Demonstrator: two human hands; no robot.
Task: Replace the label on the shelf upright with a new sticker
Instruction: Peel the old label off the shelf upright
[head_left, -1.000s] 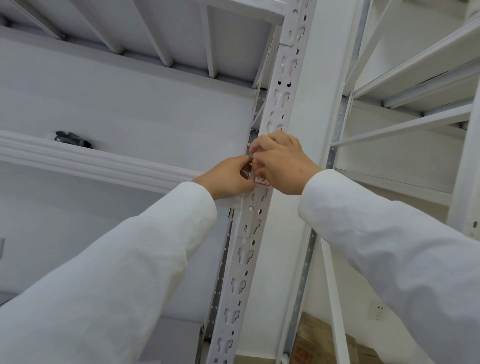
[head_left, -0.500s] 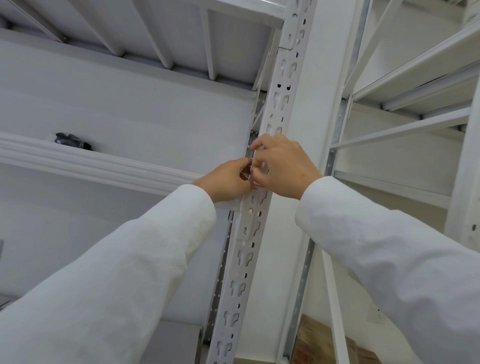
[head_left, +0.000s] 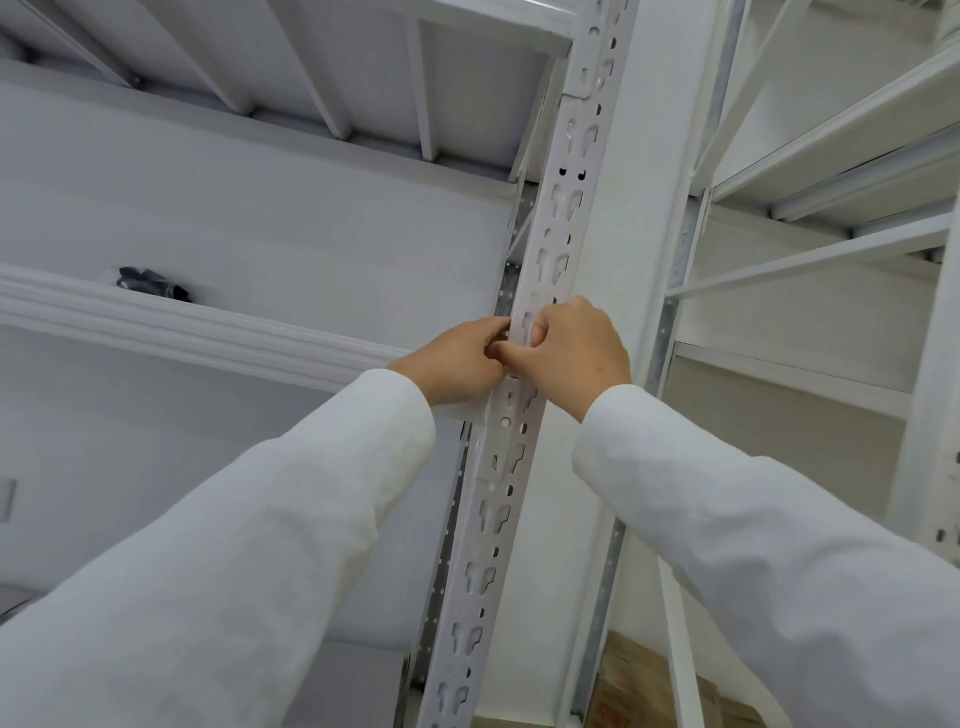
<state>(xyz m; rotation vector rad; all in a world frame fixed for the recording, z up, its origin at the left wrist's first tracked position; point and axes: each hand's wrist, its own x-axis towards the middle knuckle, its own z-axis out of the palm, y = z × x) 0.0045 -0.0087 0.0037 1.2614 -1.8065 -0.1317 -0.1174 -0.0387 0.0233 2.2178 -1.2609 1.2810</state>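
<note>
The white perforated shelf upright (head_left: 563, 208) runs from the top centre down to the bottom centre. Both of my hands meet on it at mid-height. My left hand (head_left: 457, 361) curls its fingers round the upright's left edge. My right hand (head_left: 574, 348) lies over the front face, with its thumb reaching across to the left fingertips and its fingers pinched together. The label is hidden under my right fingers. I see no loose sticker anywhere.
A white shelf beam (head_left: 208, 325) joins the upright from the left, with a small black object (head_left: 150, 283) lying on it. A second white rack (head_left: 831, 156) stands to the right. Brown cardboard (head_left: 649, 686) lies low behind the upright.
A red-edged label showed below my right hand a second ago; the hand now covers it. The right thumb has closed in toward the left fingertips. Both hands stay on the same spot.
</note>
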